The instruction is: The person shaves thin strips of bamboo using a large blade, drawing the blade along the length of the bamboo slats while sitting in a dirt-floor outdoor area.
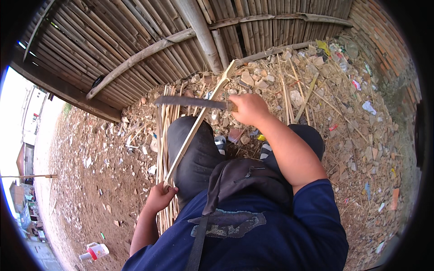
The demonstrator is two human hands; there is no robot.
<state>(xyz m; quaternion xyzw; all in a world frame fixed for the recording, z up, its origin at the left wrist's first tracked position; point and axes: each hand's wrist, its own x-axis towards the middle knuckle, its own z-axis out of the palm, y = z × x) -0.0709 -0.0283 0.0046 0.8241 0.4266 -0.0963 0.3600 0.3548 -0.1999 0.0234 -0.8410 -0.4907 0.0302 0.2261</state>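
Note:
A long pale bamboo strip (188, 143) slants from beside my left thigh up toward the far wall. Its near end is pinched in my left hand (160, 197), which is closed. My right hand (250, 109) is wrapped round the handle of a machete (190, 101). The dark blade points left and crosses the strip near its far part; the view does not settle whether they touch. Left of my left leg lies a bundle of thin bamboo strips (162, 135), partly hidden by that leg and my left hand.
A bamboo-slat wall (135, 40) with a pole frame rises ahead, and a brick wall (384, 40) stands at right. Stones and litter cover the ground. More loose strips (285, 92) lie beyond my right knee. A white-and-red plastic jug (96, 251) lies at lower left.

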